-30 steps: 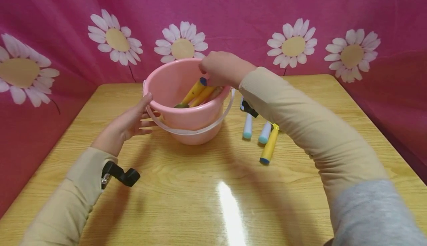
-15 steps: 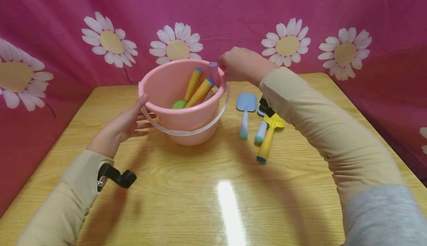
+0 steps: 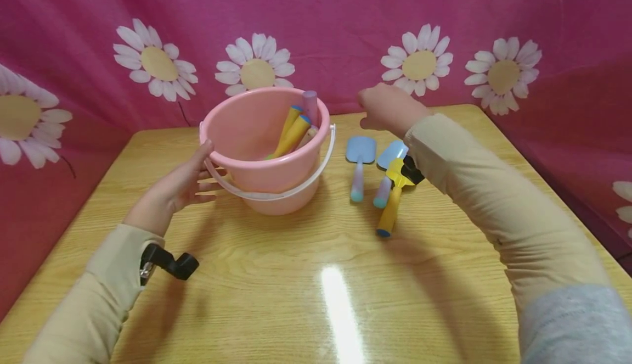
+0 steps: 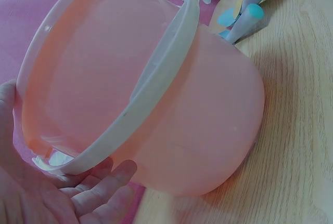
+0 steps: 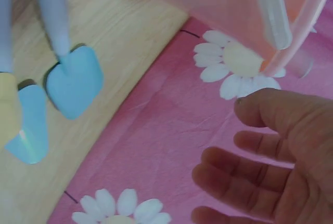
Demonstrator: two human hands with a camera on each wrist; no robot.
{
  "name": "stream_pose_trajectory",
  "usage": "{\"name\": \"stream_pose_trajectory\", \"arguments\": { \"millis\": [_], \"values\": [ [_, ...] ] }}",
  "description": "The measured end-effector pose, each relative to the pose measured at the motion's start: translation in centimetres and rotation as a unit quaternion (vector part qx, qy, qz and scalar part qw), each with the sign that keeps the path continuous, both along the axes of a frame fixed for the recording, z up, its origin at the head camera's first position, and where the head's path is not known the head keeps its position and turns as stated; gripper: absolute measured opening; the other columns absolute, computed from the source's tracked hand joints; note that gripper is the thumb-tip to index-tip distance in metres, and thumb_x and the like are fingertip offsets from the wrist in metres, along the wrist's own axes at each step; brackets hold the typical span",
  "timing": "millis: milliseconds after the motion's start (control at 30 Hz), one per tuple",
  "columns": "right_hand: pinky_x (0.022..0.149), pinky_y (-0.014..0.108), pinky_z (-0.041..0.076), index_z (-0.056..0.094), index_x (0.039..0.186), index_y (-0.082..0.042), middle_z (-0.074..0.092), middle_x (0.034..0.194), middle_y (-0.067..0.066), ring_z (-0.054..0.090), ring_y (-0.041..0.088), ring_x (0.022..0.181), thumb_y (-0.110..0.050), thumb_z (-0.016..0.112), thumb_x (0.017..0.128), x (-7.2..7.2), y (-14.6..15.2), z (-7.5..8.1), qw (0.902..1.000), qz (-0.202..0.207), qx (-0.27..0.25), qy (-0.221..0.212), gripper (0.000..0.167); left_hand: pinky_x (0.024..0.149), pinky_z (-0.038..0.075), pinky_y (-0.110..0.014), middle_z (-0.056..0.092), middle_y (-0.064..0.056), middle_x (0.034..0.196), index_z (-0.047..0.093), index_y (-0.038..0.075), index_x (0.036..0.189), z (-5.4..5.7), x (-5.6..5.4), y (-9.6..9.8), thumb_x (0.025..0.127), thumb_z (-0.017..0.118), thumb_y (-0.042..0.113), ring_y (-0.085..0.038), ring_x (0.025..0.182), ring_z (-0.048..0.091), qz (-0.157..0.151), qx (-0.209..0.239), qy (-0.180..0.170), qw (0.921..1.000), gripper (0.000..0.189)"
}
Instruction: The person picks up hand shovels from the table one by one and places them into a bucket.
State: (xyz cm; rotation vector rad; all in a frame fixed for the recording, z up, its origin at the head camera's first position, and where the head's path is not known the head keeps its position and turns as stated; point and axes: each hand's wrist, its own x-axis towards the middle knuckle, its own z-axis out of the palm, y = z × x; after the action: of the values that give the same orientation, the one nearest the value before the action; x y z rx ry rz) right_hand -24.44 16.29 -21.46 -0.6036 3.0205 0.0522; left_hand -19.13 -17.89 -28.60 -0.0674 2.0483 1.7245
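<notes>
A pink bucket (image 3: 266, 177) with a white carrying handle stands left of centre. My left hand (image 3: 173, 185) is at its left side, thumb at the rim and fingers reaching loosely below it. Inside lean tools with yellow handles (image 3: 294, 133) and one with a translucent purple handle (image 3: 310, 106); their lower ends are mostly hidden. My right hand (image 3: 392, 108) hovers right of the bucket with nothing in it, fingers loosely bent in the right wrist view. Below it lie a blue toy shovel (image 3: 361, 149), a second blue-bladed shovel (image 3: 392, 154) and a yellow-handled tool (image 3: 390, 210).
A wooden table (image 3: 247, 276) carries everything, with a strip of glare near its front. Pink cloth (image 3: 340, 34) printed with white daisies hangs behind and at the sides. Each sleeve has a black wrist mount (image 3: 170, 261).
My right hand has left the bucket's opening, moving right to above the shovels. The purple handle now stands against the bucket's right inner rim. My left hand stays at the bucket.
</notes>
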Motion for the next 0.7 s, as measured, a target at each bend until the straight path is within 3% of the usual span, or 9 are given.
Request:
{"name": "stream_pose_trajectory", "arguments": {
  "millis": [100,333,567,700],
  "values": [
    [0.077,0.044,0.044,0.056,0.102,0.003,0.061,0.097,0.017,0.057,0.032,0.087,-0.011,0.060,0.082,0.1,0.9,-0.8,0.9995,-0.023,-0.005,-0.018,0.025,0.100,0.020,-0.052,0.018,-0.023,0.143,0.018,0.000,0.138,0.0,0.0,0.0,0.080,0.035,0.069,-0.041,0.127,0.025,0.001,-0.002,0.001,1.0000,0.092],
    [0.072,0.040,0.045,0.056,0.093,0.004,0.059,0.083,0.012,0.055,0.026,0.075,-0.013,0.061,0.082,0.4,2.8,-2.8,0.9957,-0.069,-0.003,-0.061,0.021,0.100,0.022,-0.051,0.018,-0.023,0.142,0.021,-0.001,0.135,-0.2,0.0,0.0,0.081,0.033,0.068,-0.041,0.126,0.025,0.002,0.002,0.000,1.0000,0.089],
    [0.075,0.041,0.043,0.057,0.091,0.004,0.059,0.085,0.012,0.052,0.026,0.078,-0.016,0.060,0.082,1.1,4.1,-4.8,0.9902,-0.103,0.007,-0.094,0.023,0.100,0.019,-0.053,0.017,-0.023,0.143,0.020,-0.001,0.135,-0.1,0.1,0.1,0.079,0.035,0.070,-0.041,0.127,0.023,0.003,0.006,-0.002,1.0000,0.092],
    [0.070,0.036,0.041,0.057,0.082,0.002,0.054,0.078,0.010,0.047,0.023,0.072,-0.018,0.059,0.081,1.6,4.8,-6.3,0.9866,-0.114,0.016,-0.115,0.020,0.101,0.018,-0.053,0.016,-0.023,0.143,0.018,-0.001,0.136,-0.1,0.1,0.1,0.080,0.035,0.070,-0.041,0.128,0.022,0.004,0.013,-0.005,0.9999,0.092]
  ]
}}
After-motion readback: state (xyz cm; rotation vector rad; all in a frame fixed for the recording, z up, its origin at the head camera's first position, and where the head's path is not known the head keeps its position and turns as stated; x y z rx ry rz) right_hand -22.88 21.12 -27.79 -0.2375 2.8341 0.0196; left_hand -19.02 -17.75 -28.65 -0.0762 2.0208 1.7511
